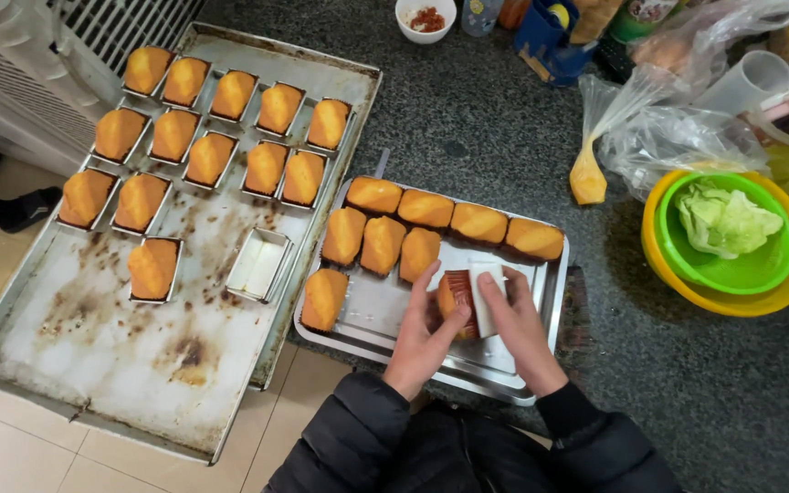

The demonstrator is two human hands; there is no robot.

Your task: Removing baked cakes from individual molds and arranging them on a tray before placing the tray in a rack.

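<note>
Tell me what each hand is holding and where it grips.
Left hand grips the small cake by its near side; right hand holds the white rectangular mould at its outer side, above the steel tray.

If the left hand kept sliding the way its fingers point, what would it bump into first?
Probably the small cake the left hand already touches; beyond it, the row of golden cakes at the steel tray's far edge.

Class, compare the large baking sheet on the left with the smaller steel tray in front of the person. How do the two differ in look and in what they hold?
The large baking sheet is stained and scorched; the smaller steel tray is clean and shiny. The baking sheet's cakes sit in metal moulds; the steel tray's cakes lie loose. The baking sheet overhangs the counter's edge; the steel tray mostly rests on it. Both are rimmed metal rectangles.
</note>
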